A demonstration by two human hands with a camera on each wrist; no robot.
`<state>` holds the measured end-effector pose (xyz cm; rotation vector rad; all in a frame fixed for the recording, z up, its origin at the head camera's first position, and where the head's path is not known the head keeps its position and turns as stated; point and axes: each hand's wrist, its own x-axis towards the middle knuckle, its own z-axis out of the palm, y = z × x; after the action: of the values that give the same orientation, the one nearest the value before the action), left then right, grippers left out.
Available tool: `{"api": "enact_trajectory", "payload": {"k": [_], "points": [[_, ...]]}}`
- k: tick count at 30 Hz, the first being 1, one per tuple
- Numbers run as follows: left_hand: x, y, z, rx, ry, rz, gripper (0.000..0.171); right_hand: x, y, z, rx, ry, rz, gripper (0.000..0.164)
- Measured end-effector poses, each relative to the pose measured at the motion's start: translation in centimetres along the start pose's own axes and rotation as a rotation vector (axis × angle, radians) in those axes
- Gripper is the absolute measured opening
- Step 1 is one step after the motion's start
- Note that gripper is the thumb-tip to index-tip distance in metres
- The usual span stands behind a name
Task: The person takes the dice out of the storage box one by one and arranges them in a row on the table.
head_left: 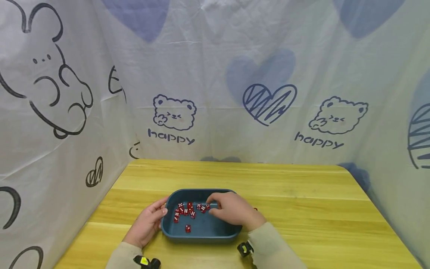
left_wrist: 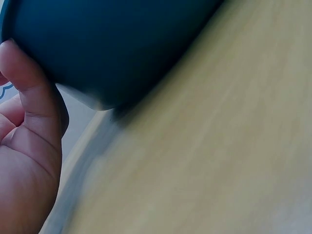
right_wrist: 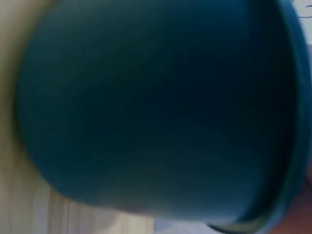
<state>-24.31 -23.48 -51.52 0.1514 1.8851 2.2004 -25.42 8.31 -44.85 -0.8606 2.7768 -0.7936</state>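
Note:
A dark teal rectangular tray [head_left: 201,237] with rounded corners sits on the table and holds several red dice with white pips. Most of these dice [head_left: 186,211] lie in a loose cluster toward its left and back, while one die [head_left: 187,228] lies apart near the front wall. My left hand [head_left: 147,222] grips the tray's left end, thumb at the rim; the left wrist view also shows the thumb against the tray wall [left_wrist: 112,44]. Over the tray's right half is my right hand [head_left: 231,209], thumb and forefinger apart, tips close to the rightmost dice [head_left: 203,207]. Its other fingers are hidden.
The yellow wood-grain table [head_left: 302,209] extends around the tray. A small red thing [head_left: 256,209] shows beside the right wrist, mostly hidden. White cloth [head_left: 215,123] with printed drawings hangs behind the table and at both sides.

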Motion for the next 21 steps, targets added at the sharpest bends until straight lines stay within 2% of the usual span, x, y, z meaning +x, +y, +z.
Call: {"api": "enact_trajectory", "payload": {"k": [7, 21], "points": [[0.0, 0.1, -0.1, -0.024, -0.005, -0.011, 0.056, 1.4, -0.3, 0.7, -0.053, -0.023, 0.013, 0.027], [0.0, 0.0, -0.2, -0.016, 0.004, -0.012, 0.057, 3.2, -0.2, 1.9, -0.174, -0.085, 0.065, 0.028]]}}
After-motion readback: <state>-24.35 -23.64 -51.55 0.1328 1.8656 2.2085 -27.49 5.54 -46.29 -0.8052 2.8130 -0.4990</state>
